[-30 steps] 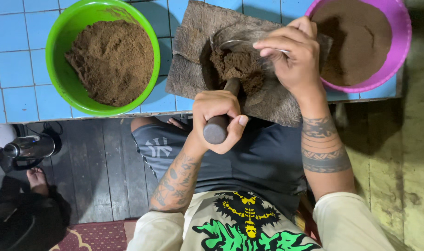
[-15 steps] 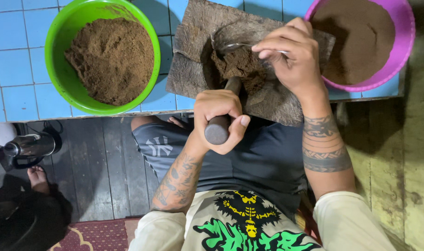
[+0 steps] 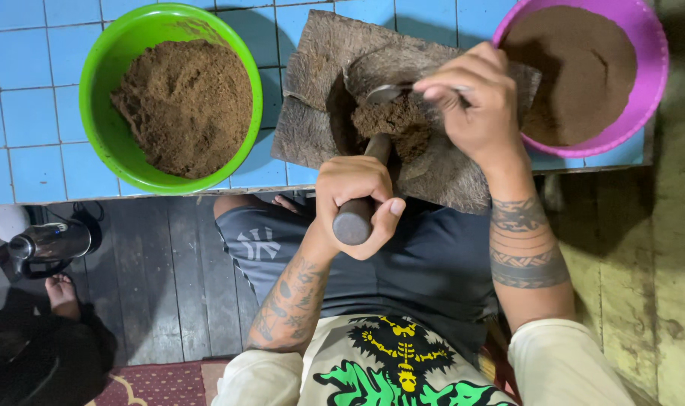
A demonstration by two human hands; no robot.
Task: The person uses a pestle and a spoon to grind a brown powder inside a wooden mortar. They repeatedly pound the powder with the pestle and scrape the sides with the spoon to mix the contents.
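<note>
Left hand [image 3: 357, 203] fingers wrapped tight on the pestle [image 3: 361, 199], tip down in the brown mash [image 3: 391, 124] mid stone slab [image 3: 402, 162]. Right hand [image 3: 474, 105] fingers pinch a spoon [image 3: 384, 92], probably scraping mash inward. Green bowl [image 3: 105, 98] left of slab, purple bowl [image 3: 654, 75] right.

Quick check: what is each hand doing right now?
Left hand: closed around a dark pestle handle.
Right hand: closed on a metal spoon over brown powder.

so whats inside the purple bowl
The purple bowl holds fine brown powder. The right hand, holding a spoon, covers its near-left edge; the bottom is buried.
</note>
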